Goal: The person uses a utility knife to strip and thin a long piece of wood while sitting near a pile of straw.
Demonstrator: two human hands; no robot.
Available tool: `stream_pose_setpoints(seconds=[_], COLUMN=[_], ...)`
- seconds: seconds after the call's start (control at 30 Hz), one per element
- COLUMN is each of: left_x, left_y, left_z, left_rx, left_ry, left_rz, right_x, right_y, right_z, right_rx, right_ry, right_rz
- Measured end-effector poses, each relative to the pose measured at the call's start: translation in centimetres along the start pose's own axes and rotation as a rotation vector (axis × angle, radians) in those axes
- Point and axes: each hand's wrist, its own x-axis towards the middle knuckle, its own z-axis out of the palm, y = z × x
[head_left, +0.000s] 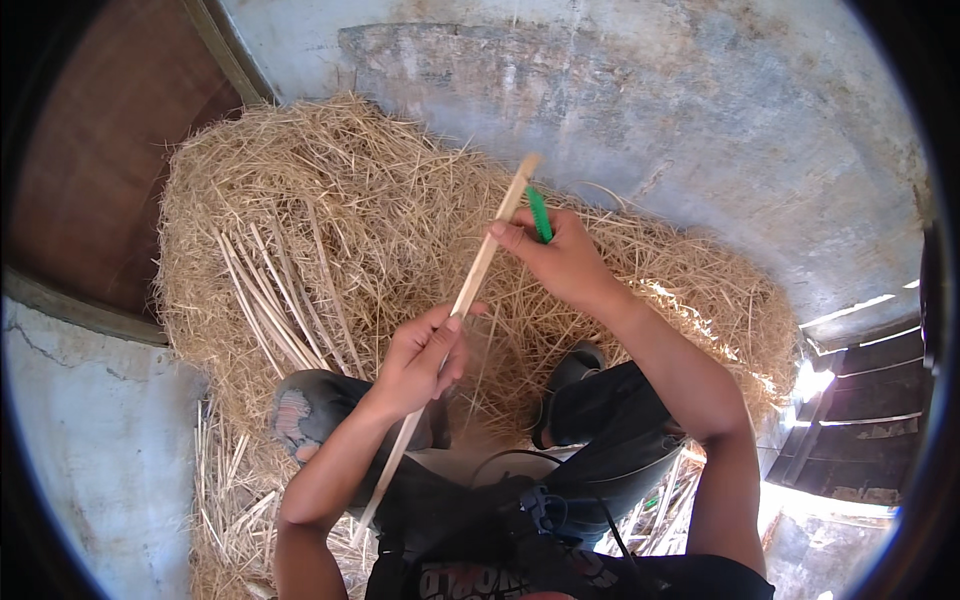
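Pale wooden stick [480, 268], one long, narrow, straight length, slants between the fingers of two hands, its upper end rising beyond the right fingers and its lower end running down below the left ones, in front of the dark trousers [625, 405].

The left hand [425, 362] has its fingers curled around the stick near the middle, thumb along it and index finger reaching past it to the right. The right hand [560, 258] is closed to a pinch, thumb on the stick's near face, close to the upper end. One bright green, narrow object with a ridged edge [540, 215] is also in that hand, projecting above the fingers, just right of the stick.

Left of the left fingers, at least five thin, pale loose sticks [288, 297] lean on one large heap of golden straw [330, 175]; overlaps prevent an exact count. Beyond the right fingers stands one stained, grey-blue wall [620, 100]. Below both hands, one black shirt [470, 582] carries pale printed capitals, partly cut off by folds. One dark shoe [575, 368] shows below the right fingers.
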Motion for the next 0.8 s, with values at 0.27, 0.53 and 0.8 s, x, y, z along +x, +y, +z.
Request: stream_pose_setpoints(seconds=[0.27, 0.53, 0.8], left_x=[0.1, 0.4, -0.3], left_y=[-0.7, -0.7, -0.1], left_z=[-0.1, 0.0, -0.4], left_rx=[0.020, 0.041, -0.057], left_ry=[0.131, 0.180, 0.200], left_rz=[-0.012, -0.047, -0.063], right_x=[-2.1, -1.7, -2.5], right_y=[1.1, 2.6, 1.4], right_z=[1.7, 3.7, 4.6], right_rx=[-0.808, -0.971, -0.996], right_ry=[-0.087, -0.017, -0.100], right_rz=[-0.273, -0.163, -0.186])
